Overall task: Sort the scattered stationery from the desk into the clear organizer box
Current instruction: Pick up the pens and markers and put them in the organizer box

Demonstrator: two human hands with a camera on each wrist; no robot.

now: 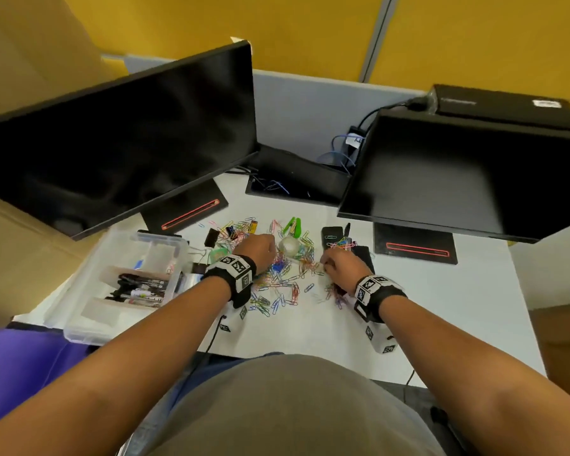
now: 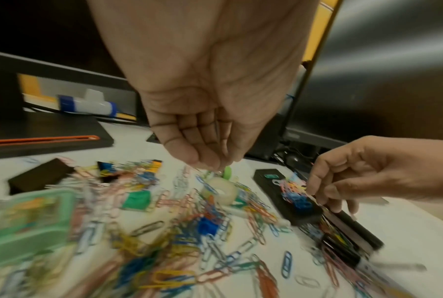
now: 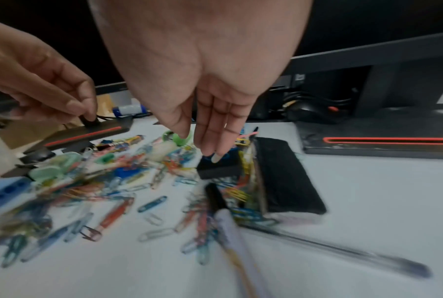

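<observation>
Left hand [image 1: 257,250]: my fingers are curled over the paper clips [image 1: 278,287], can't tell if I've actually got 1
Right hand [image 1: 339,266]: fingers loose, pointing down, nothing held
Organizer box [image 1: 89,327]: left desk edge, pens [image 1: 139,286] inside

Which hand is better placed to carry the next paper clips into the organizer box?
Probably the left hand: it hovers over the paper clips, and the clear organizer box sits on its side. The right hand would have to cross over.
</observation>
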